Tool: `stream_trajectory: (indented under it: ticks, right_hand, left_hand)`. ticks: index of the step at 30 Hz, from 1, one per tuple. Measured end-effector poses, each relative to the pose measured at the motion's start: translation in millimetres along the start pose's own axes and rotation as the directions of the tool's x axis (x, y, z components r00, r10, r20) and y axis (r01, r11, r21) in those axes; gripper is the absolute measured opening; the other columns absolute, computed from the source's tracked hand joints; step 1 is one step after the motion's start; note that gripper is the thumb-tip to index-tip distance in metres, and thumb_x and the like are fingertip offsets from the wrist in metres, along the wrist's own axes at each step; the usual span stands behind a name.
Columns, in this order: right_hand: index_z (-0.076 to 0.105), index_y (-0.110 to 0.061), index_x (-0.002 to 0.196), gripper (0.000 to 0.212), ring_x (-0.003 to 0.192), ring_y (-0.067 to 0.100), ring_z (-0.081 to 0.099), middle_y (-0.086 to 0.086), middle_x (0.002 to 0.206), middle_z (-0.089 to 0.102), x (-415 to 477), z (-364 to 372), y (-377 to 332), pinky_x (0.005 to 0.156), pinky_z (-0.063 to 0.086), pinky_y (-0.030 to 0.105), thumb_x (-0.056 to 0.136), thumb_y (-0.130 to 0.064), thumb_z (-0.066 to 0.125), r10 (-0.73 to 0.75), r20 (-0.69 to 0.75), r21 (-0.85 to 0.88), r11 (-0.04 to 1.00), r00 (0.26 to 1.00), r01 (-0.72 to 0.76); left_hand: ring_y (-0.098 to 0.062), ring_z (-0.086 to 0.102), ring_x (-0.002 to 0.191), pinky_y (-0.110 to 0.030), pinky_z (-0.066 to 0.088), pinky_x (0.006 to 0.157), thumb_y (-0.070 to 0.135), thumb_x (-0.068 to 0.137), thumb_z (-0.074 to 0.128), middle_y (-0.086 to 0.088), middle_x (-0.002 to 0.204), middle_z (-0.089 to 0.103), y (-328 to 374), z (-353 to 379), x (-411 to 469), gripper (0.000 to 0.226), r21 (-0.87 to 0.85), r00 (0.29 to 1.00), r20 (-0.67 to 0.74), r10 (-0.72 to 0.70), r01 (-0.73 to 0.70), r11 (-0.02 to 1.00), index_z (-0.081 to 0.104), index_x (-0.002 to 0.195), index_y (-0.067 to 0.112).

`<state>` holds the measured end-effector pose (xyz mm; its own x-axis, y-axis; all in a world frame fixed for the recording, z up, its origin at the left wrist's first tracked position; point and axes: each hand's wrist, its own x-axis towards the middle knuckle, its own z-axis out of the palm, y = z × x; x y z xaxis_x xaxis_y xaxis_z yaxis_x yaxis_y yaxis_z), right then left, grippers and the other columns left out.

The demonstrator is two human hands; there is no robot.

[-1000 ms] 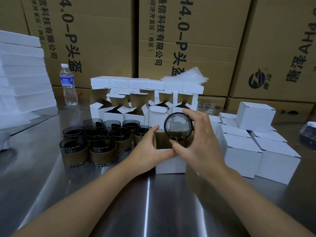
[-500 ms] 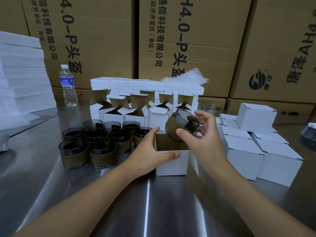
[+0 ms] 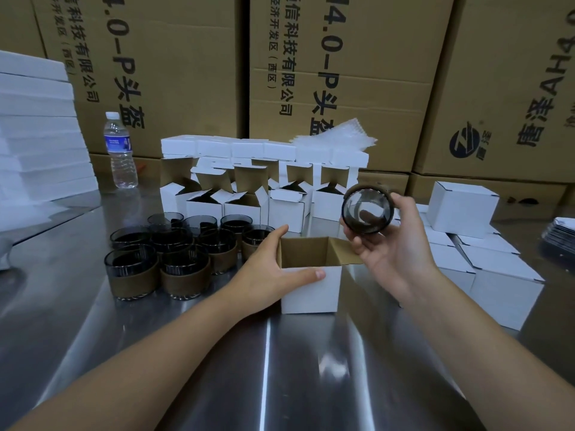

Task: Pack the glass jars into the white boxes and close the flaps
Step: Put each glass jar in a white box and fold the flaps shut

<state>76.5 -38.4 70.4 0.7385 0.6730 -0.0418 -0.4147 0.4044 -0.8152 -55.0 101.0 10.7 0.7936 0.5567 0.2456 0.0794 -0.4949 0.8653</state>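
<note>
- Glass, smoky and dark, is what my right grip (image 3: 392, 253) is closed around: one jar (image 3: 366, 209), tipped on its side with a round end facing me and a brown sleeve round its wall.
- That jar hangs in the air just above and to the right of the box (image 3: 308, 290), not yet inside. I judge it has to be turned upright before it goes down, since the mouth looks snug.
- My left grip (image 3: 273, 269) clasps the box, thumb flat across the white front and fingers round the left wall, so it cannot slide on the worktop (image 3: 217, 353) when the jar drops in.
- Its flaps are open, the right one folded outward under my right grip, which leaves the brown inside clear for the jar.
- Unpacked jars (image 3: 174, 244) cluster just left of the box, near my left grip, handy for the next pick.
- Open boxes (image 3: 242, 200) wait in a row behind, and closed boxes (image 3: 497, 275) sit stacked to the right, apart from the unpacked side.
- Big cartons (image 3: 342, 73) wall off the back, with a bottle (image 3: 119, 150) standing at the far left.
</note>
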Motion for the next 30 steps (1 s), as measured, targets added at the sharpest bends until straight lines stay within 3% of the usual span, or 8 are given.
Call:
stream_trajectory:
  ticks: [5,14,18,23,28,30]
  right_hand:
    - [0.059,0.001,0.115,0.055,0.064,0.021,0.063,0.026,0.111,0.065,4,-6,-5,0.046,0.046,0.016,0.088,-0.046,0.047,0.104,0.043,0.139,0.984,0.994,-0.109]
    - [0.06,0.005,0.106,0.054,0.057,0.02,0.061,0.028,0.11,0.063,6,-9,-6,0.047,0.046,0.016,0.09,-0.043,0.041,0.149,0.066,0.274,0.948,0.987,-0.161]
    - [0.061,0.003,0.104,0.055,0.063,0.02,0.058,0.027,0.104,0.065,5,-10,-7,0.048,0.046,0.016,0.091,-0.045,0.037,0.14,0.08,0.252,0.955,0.987,-0.156]
    - [0.058,0.004,0.11,0.05,0.07,0.029,0.07,0.022,0.105,0.064,0,-5,-8,0.056,0.055,0.022,0.086,-0.039,0.06,0.126,0.055,0.254,0.958,0.991,-0.136]
    - [0.061,-0.008,0.113,0.046,0.098,0.028,0.067,0.015,0.111,0.061,-3,0,-5,0.068,0.059,0.029,0.078,-0.035,0.072,-0.001,0.047,0.084,0.996,0.999,-0.003]
    - [0.068,-0.015,0.098,0.038,0.094,0.02,0.068,0.006,0.096,0.068,-4,2,-3,0.079,0.058,0.035,0.067,-0.034,0.078,-0.073,0.065,0.014,0.997,0.995,0.072]
  left_hand:
    - [-0.006,0.05,0.116,-0.022,0.046,0.093,0.067,0.054,0.073,0.014,0.132,0.045,0,0,1,0.111,-0.004,1.0,0.006,-0.003,0.003,1.0,0.019,0.148,0.04]
    - [-0.008,0.05,0.119,-0.029,0.046,0.101,0.066,0.054,0.073,0.012,0.135,0.045,0,0,1,0.111,-0.005,1.0,0.001,0.003,-0.003,1.0,0.019,0.148,0.038]
    - [-0.006,0.05,0.117,-0.022,0.045,0.094,0.066,0.054,0.073,0.013,0.134,0.045,1,0,0,0.112,-0.013,1.0,0.002,0.009,-0.009,1.0,0.02,0.148,0.038]
    - [-0.004,0.049,0.116,-0.009,0.04,0.08,0.07,0.053,0.075,0.015,0.134,0.044,2,0,-1,0.115,-0.026,1.0,0.009,0.014,-0.014,1.0,0.02,0.149,0.038]
    - [-0.008,0.049,0.119,-0.018,0.042,0.09,0.071,0.052,0.074,0.013,0.136,0.043,3,0,-1,0.115,-0.014,1.0,0.01,0.0,0.0,1.0,0.02,0.148,0.038]
    - [-0.009,0.049,0.12,-0.018,0.042,0.091,0.073,0.048,0.072,0.012,0.137,0.043,3,-1,-2,0.118,-0.014,1.0,0.021,0.0,0.0,1.0,0.019,0.148,0.039]
